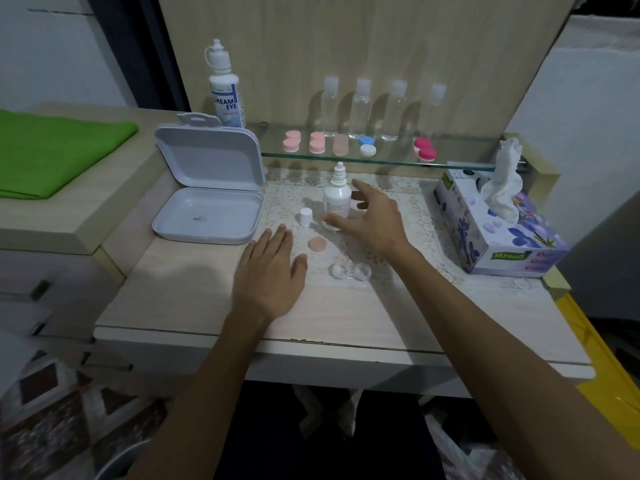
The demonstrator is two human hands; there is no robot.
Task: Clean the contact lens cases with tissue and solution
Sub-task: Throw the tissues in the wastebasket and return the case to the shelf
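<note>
A clear, uncapped lens case (349, 271) lies on the lace mat near the table's front. One peach cap (316, 244) lies beside it, to the upper left. A small white solution bottle (336, 197) stands uncapped on the mat, its white cap (306, 216) just to the left. My right hand (372, 220) hovers spread around the bottle's right side, fingers straight, not gripping it. Flat on the table left of the case rests my left hand (270, 277), holding nothing. A tissue box (498, 230) with a tissue sticking up stands at the right.
An open white plastic box (207, 216) sits at the left. A glass shelf (381, 157) behind carries several coloured lens cases, clear bottles and a large solution bottle (225, 88). A green cloth (52, 150) lies on the far-left counter.
</note>
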